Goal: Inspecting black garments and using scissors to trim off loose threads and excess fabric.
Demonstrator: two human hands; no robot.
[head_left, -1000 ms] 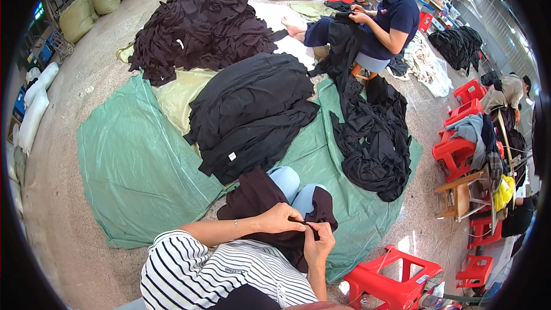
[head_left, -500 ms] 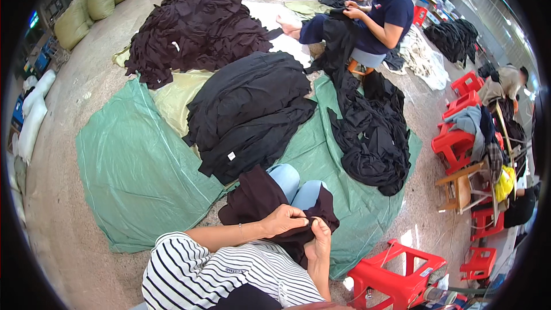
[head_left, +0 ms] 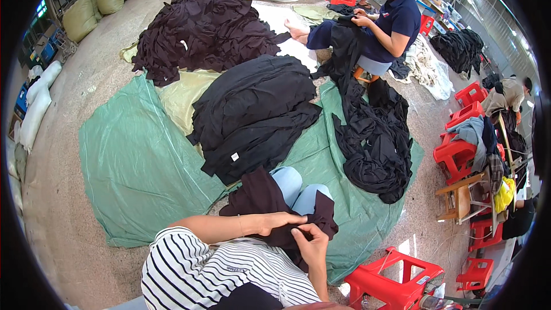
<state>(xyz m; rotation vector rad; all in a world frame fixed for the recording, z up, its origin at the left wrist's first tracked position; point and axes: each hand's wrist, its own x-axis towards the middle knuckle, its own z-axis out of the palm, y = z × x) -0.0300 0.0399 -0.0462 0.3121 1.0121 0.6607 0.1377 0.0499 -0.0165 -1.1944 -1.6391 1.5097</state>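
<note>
Low in the frame's centre, a soft, crumpled dark brown garment (head_left: 265,202) drapes over the person's denim-clad knees (head_left: 298,190). Both hands meet at its near edge: the left hand (head_left: 276,221) lies flat, fingers pressing the fabric, while the right hand (head_left: 310,243) pinches a fold between thumb and fingertips (wrist bent upward). Above it, at centre frame, a stack of black garments (head_left: 252,116) rests on a smooth green tarp (head_left: 138,166), with a small white square label (head_left: 234,157) near its lower edge. A red plastic stool (head_left: 396,280) stands at lower right.
</note>
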